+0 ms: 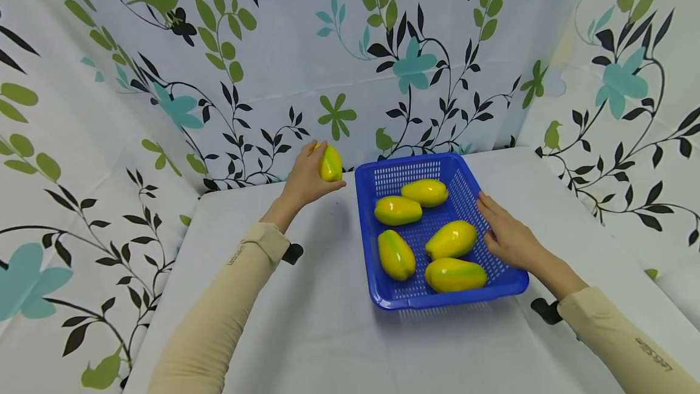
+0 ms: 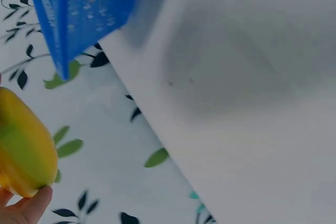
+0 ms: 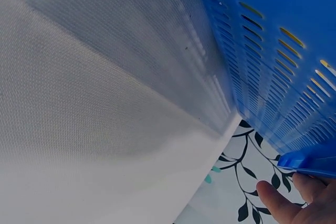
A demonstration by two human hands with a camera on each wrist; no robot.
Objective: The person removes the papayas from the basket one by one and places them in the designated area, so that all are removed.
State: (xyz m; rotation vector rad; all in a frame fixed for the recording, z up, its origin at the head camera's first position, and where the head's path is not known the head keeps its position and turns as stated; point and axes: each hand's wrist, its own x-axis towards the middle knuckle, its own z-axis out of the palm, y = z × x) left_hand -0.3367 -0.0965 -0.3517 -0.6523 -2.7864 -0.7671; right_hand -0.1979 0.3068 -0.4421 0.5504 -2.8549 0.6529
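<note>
In the head view my left hand (image 1: 308,178) holds a glossy yellow papaya (image 1: 330,164) with a green streak, raised left of the blue basket (image 1: 372,272). The left wrist view shows that papaya (image 2: 26,142) at the left edge, a fingertip against its lower end; much of the hand is outside that view. My right hand (image 1: 511,233) rests at the basket's right rim with its fingers straight. In the right wrist view its fingers (image 3: 278,203) show close by the rim. Several similar papayas (image 1: 451,239) lie inside the basket.
A white-covered table (image 1: 322,333) lies under the basket. Behind it and at both sides hang white curtains (image 1: 290,35) with leaves, flowers and birds printed on them. Dark wrist devices (image 1: 293,253) sit by the sleeve cuffs.
</note>
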